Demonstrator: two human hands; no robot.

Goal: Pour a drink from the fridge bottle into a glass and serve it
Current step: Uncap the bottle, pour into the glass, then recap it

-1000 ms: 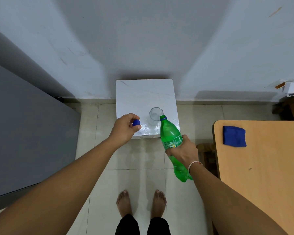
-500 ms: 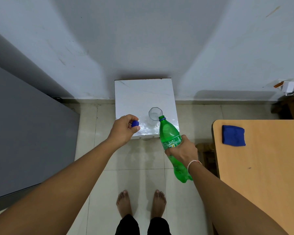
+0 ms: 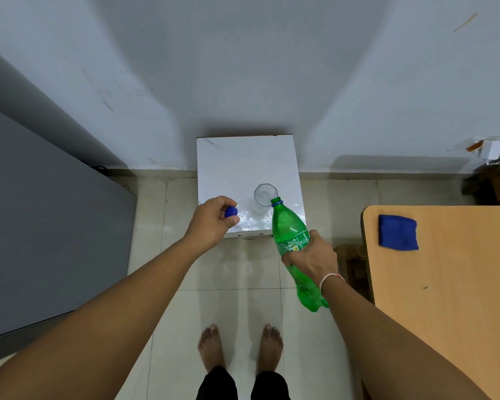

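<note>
The right hand [image 3: 309,256], wrapped around the bottle [image 3: 293,249], has tipped its mouth onto the glass [image 3: 265,194] near the tabletop's [image 3: 243,157] front edge; the left hand [image 3: 212,222] pinches the cap [image 3: 231,211]; pouring looks imminent.

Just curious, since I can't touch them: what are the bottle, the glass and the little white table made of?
Bottle: green see-through plastic, apparently thin, with a printed label.
Glass: clear and colourless with a faceted rim; glass or hard plastic, can't tell.
Table: glossy white top with faint grey veins and glare, looks like marble or a marble-look laminate.

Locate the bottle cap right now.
The blue cap is pinched in the left hand, over the near-left edge of the white stand, left of the glass.
</note>
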